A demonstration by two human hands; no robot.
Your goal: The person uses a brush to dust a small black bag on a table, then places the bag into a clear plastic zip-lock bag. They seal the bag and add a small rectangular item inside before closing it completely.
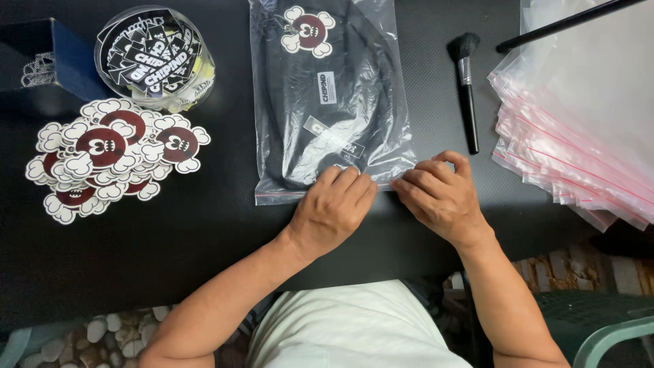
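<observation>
- One clear zip bag (327, 95) lies on the black surface (204, 232), its top cut off by the frame, a dark folded garment (320, 129) inside.
- Left hand (334, 208) and right hand (439, 194), fingers curled, press the bag's near edge, hiding part of it.
- One brush (466, 88); stickers (109, 153) and spare bags (579, 123) overlap too much to count.

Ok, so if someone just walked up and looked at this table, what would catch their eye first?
Probably the clear plastic bag with a black garment inside, lying mid-table, with the left hand and right hand pressing along its near edge. Next, the heap of red and white cartoon stickers at the left. At the right, a stack of empty clear bags lies beside a black brush.
</observation>
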